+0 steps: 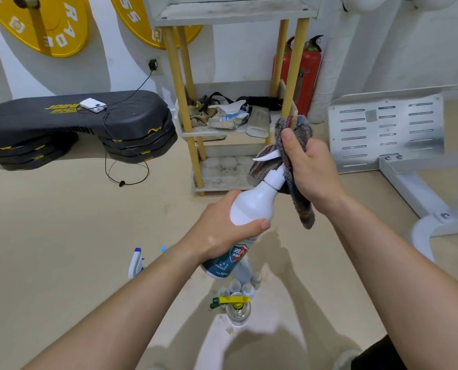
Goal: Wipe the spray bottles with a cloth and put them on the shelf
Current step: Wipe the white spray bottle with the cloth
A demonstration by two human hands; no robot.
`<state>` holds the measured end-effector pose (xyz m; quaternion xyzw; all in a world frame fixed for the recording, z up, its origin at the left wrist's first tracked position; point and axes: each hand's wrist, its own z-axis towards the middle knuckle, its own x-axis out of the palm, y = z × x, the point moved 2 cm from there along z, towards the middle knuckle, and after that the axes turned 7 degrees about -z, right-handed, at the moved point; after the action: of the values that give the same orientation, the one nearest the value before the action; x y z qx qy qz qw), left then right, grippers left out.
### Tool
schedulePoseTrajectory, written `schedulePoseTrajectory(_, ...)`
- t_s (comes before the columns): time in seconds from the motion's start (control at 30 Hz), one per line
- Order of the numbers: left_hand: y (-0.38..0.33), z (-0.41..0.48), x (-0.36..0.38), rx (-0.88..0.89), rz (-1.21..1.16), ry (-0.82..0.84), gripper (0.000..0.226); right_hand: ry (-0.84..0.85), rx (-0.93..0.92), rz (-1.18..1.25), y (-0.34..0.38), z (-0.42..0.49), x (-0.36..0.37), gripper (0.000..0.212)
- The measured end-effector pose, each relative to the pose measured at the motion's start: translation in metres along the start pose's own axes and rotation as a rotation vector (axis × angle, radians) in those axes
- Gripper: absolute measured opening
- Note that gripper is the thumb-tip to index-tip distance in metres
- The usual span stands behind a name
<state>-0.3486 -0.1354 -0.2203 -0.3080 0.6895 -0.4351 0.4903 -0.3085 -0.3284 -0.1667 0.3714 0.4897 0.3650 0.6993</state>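
Above the floor (62, 236), near the shelf (179, 84), the left grip (219, 233) is clasping the spray bottle (251, 206) mid-body; the right grip (310, 172) is pressing the soft cloth (304, 212) round its nozzle. The plastic is looking smooth and light: holding the body is probably safest.

Smooth white plastic with a soft sheen on the bottle (251, 206) at centre; glossy printed label (230, 259) lower down. Rough, fuzzy woven cloth (300, 129), striped, just right of the bottle's top. Shelf (183, 102) above centre: smooth yellowish wooden posts, matt grey boards, dusty and stained. Matt black textured plastic on the steps (75, 116) at left. Glossy yellow plates (48, 22), upper left. Shiny red painted metal on the extinguisher (312, 68). Matt grey slotted sheet metal on the panel (382, 129) at right. Smooth matt beige floor (62, 236).
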Motion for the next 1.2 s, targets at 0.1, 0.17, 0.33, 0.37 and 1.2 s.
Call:
schedulePoseTrajectory(0.1,0.004,0.001,-0.008,0.001,-0.065,0.038,0.066,0.108,0.005,0.053,-0.002,-0.001,-0.004,0.054)
schedulePoseTrajectory(0.17,0.01,0.002,-0.013,-0.008,-0.145,0.06,0.067,0.19,-0.013,0.116,-0.002,-0.004,0.0,0.039)
schedulePoseTrajectory(0.33,0.016,0.003,-0.021,-0.027,-0.271,0.12,0.063,0.396,0.059,0.41,-0.002,-0.01,0.003,0.035)
schedulePoseTrajectory(0.37,0.015,0.004,-0.022,-0.021,-0.268,0.119,0.063,0.396,0.056,0.411,-0.001,-0.01,0.002,0.034)
schedulePoseTrajectory(1.2,0.013,0.002,-0.034,0.042,-0.022,0.052,0.066,0.095,0.373,0.851,-0.001,-0.008,0.028,0.045)
